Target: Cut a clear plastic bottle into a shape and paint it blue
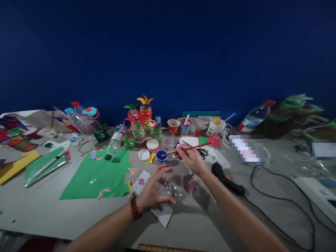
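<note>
My left hand, with a red bead bracelet on the wrist, is closed round a clear plastic bottle piece lying on a white sheet. In my right hand is a thin red paintbrush, pinched in the fingers. The brush tip dips into a small pot of blue paint just beyond the left hand. A white lid and a yellow scrap lie next to the pot.
A large green paper sheet lies to the left. Decorated green and red bottle figures and paper cups stand at the back. A black glue gun with its cable, scissors and a water bottle are to the right.
</note>
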`<action>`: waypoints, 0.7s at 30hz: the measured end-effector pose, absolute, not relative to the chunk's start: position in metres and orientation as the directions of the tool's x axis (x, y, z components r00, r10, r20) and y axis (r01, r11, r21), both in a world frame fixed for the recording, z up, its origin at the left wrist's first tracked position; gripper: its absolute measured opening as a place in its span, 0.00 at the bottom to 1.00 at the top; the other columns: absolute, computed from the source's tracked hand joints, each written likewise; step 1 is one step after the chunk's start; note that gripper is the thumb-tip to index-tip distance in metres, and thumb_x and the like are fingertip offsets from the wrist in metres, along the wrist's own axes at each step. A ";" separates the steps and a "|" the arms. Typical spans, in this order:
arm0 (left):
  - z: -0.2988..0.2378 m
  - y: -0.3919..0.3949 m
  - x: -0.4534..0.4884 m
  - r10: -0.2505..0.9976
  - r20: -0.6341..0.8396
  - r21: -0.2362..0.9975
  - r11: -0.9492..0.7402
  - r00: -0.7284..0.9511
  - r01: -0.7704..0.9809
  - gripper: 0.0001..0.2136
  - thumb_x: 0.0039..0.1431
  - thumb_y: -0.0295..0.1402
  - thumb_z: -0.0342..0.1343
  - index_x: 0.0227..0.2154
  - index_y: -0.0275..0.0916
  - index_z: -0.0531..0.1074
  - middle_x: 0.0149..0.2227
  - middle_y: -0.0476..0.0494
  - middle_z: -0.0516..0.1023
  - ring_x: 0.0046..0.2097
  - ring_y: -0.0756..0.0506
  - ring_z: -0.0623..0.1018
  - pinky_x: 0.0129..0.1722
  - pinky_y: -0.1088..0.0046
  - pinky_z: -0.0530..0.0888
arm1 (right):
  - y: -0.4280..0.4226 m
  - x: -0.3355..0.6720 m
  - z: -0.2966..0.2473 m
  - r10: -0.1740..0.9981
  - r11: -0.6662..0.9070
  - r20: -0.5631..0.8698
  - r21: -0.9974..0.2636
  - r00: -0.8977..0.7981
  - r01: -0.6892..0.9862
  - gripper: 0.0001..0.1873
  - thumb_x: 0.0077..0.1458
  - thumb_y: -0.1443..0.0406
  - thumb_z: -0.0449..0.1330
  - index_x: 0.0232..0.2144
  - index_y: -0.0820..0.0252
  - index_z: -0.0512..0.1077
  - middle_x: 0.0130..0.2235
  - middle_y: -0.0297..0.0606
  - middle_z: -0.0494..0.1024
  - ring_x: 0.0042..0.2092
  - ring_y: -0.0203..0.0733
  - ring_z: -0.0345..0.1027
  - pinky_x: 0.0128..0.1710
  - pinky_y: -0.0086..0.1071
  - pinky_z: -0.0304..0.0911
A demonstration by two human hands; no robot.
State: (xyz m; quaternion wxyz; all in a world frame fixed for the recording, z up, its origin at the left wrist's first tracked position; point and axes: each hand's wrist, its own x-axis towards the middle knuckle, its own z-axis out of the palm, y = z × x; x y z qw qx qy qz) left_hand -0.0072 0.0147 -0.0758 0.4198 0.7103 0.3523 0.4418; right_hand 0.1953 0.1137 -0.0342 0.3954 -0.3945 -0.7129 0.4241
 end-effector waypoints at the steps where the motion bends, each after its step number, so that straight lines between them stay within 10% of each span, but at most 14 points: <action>1: -0.076 0.014 -0.007 0.870 0.333 0.910 -0.397 0.363 0.116 0.45 0.40 0.51 0.70 0.61 0.47 0.60 0.64 0.31 0.58 0.62 0.31 0.66 0.46 0.57 0.80 | 0.113 0.195 -0.035 0.899 0.327 0.228 -0.918 -0.375 0.226 0.15 0.64 0.53 0.53 0.34 0.56 0.71 0.32 0.36 0.78 0.34 0.41 0.75 0.35 0.33 0.73; 21: -0.073 0.012 -0.007 0.860 0.437 0.879 -0.470 0.262 0.076 0.42 0.43 0.44 0.72 0.61 0.48 0.58 0.62 0.33 0.57 0.60 0.32 0.68 0.48 0.57 0.79 | 0.101 0.192 -0.047 0.914 0.312 0.264 -0.943 -0.309 0.116 0.15 0.60 0.52 0.59 0.35 0.58 0.73 0.32 0.37 0.78 0.34 0.42 0.75 0.33 0.35 0.74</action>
